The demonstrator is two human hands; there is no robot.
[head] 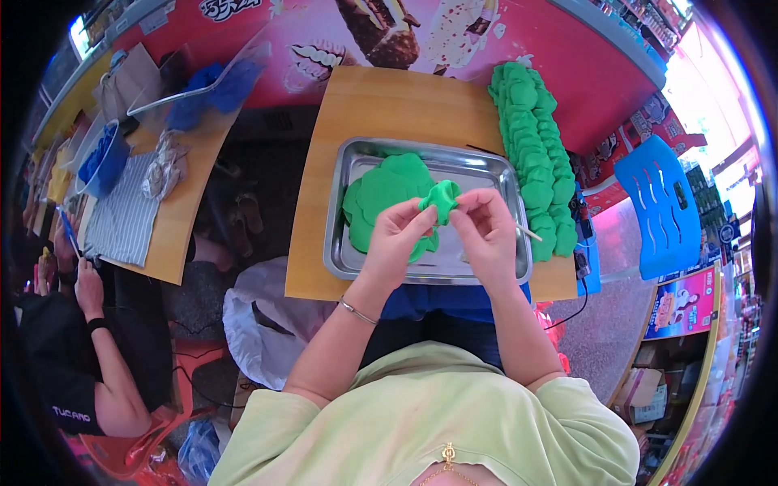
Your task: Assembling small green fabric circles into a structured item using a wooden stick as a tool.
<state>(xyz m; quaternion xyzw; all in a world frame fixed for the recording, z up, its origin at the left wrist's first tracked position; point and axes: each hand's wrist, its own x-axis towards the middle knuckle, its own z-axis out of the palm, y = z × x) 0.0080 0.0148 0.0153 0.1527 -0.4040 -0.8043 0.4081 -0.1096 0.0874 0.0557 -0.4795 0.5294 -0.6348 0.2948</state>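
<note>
A small, folded green piece of soft sheet material (440, 201) is pinched between both sets of fingertips. My left hand (398, 234) grips its left side, and my right hand (488, 231) holds the right. Beneath them is a shallow metal tray (335, 243). A loose pile of flat green pieces with rounded edges (389, 188) lies in its left half. A pale thin stick (529, 232) juts out beyond my right hand, over the tray's right rim; whether the hand holds it cannot be told.
Rows of puffy green pieces (529, 140) line the right side of the wooden table (389, 100). A blue plastic chair (659, 206) stands to the right. At left, a co-worker (91, 358) sits by another table (200, 164) with a blue tub (103, 161). A white bag (261, 328) lies below.
</note>
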